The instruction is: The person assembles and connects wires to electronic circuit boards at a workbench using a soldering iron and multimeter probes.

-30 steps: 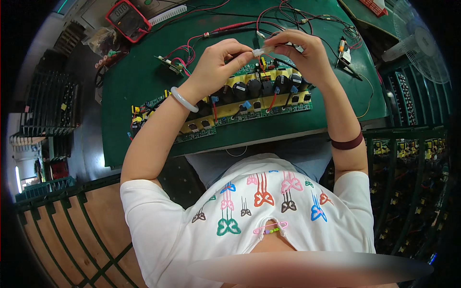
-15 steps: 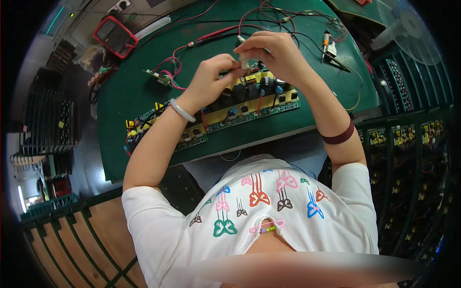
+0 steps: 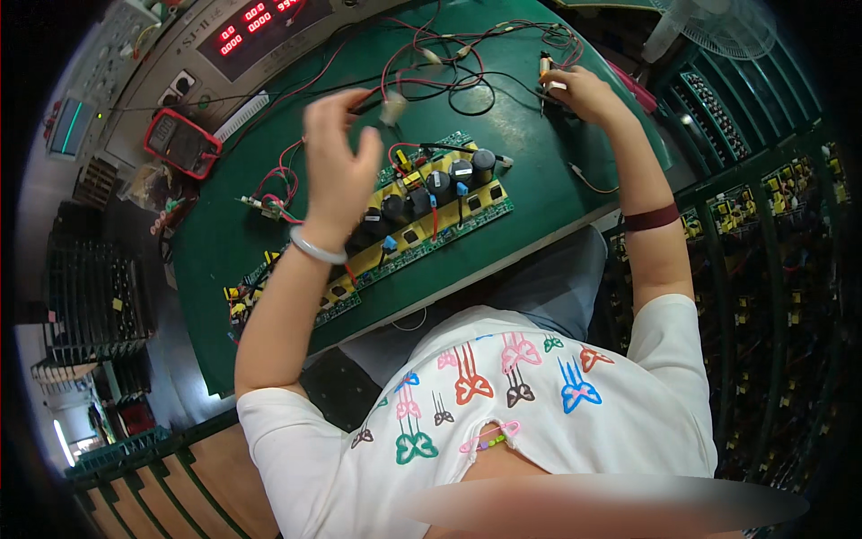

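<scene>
My left hand [image 3: 339,166] is raised over the circuit board [image 3: 431,216], its thumb and fingers apart. A blurred white connector [image 3: 392,110] on a red lead hangs just right of its fingertips. The board is long and green, with yellow-gold plates, black capacitors and short red and black wires; my left hand and forearm hide part of it. Farther right, my right hand [image 3: 584,94] is closed round a small orange-and-white piece [image 3: 544,67] with a dark lower end. My fingers cover much of that piece.
Red and black leads [image 3: 462,54] tangle across the back of the green table [image 3: 539,171]. A red multimeter [image 3: 180,144] and a bench instrument with red digits [image 3: 260,36] stand at back left. A small board with pink wires [image 3: 260,207] lies left. Racks of boards [image 3: 745,216] are at right.
My hands have parted from the connector over the board. The left moved left and opened; the right moved right and took the orange-and-white piece. The view has shifted.
</scene>
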